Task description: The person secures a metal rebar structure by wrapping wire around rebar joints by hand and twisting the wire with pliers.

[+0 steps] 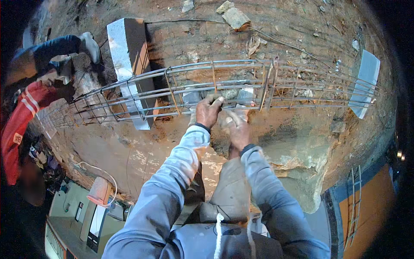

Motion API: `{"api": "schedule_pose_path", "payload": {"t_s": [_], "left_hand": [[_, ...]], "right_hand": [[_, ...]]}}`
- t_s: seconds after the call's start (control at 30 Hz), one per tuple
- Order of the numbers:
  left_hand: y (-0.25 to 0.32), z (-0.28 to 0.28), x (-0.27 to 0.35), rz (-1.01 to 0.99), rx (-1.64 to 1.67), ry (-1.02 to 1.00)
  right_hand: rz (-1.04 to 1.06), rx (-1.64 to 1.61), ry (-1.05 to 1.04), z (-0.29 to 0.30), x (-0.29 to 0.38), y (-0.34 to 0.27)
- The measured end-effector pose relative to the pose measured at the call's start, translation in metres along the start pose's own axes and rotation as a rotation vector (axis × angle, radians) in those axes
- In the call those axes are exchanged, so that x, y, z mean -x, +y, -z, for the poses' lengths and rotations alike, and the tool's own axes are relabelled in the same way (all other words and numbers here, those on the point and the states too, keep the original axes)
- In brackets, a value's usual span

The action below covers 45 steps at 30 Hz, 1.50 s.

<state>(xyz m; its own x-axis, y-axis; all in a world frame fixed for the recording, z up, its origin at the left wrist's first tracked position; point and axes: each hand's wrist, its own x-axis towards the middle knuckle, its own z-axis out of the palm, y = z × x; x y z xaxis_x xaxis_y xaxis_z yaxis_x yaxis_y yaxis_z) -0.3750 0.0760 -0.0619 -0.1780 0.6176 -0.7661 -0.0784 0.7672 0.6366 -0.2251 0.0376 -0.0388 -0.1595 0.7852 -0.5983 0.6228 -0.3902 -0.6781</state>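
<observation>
A long reinforcement cage of steel bars and square stirrups runs across the view in front of me. My left hand is at its near lower bars, with thumb and fingers drawn together. Close on its right is my right hand, blurred, its fingers bent toward the left hand. Whether either hand holds a thin piece such as wire cannot be made out. Several stirrups stand bunched together just right of my hands. The cage's left part passes over a pale block, and its right end lies over another pale block.
At the left, a co-worker's red sleeve reaches toward the cage's far end. Loose stones and a thin cable lie on the bare soil beyond. A bucket is behind at left; a ladder shows at lower right.
</observation>
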Motion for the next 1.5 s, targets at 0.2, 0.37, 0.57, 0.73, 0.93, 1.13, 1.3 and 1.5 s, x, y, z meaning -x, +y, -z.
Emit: {"api": "schedule_pose_path", "payload": {"t_s": [0.2,0.37,0.57,0.73,0.93,1.13,1.3,1.5], "left_hand": [[0.017,0.004,-0.004,-0.16,-0.784,0.151],[0.035,-0.002,-0.03,-0.211,-0.828,0.073],[0.049,-0.033,-0.056,-0.109,-1.008,-0.025],[0.041,-0.036,-0.069,-0.113,-1.035,-0.041],[0.013,-0.014,-0.056,-0.565,-0.732,0.102],[0.017,0.015,-0.026,-0.518,-0.602,0.23],[0.007,0.003,-0.006,-0.179,-0.162,0.252],[-0.023,-0.009,-0.001,0.183,0.68,0.394]], "right_hand": [[-0.886,-0.827,-0.031,-0.005,-0.02,-0.027],[-0.762,-0.854,0.093,-0.022,-0.071,-0.008],[-0.6,-1.072,0.185,-0.05,-0.073,0.029],[-0.645,-1.146,0.232,-0.053,-0.075,0.016],[-0.736,-1.093,0.263,-0.062,-0.083,0.026],[-0.721,-0.618,0.081,-0.066,-0.105,0.018],[-0.514,-0.336,0.045,-0.074,-0.112,0.026],[-0.468,-0.386,0.187,-0.068,-0.098,0.013]]}}
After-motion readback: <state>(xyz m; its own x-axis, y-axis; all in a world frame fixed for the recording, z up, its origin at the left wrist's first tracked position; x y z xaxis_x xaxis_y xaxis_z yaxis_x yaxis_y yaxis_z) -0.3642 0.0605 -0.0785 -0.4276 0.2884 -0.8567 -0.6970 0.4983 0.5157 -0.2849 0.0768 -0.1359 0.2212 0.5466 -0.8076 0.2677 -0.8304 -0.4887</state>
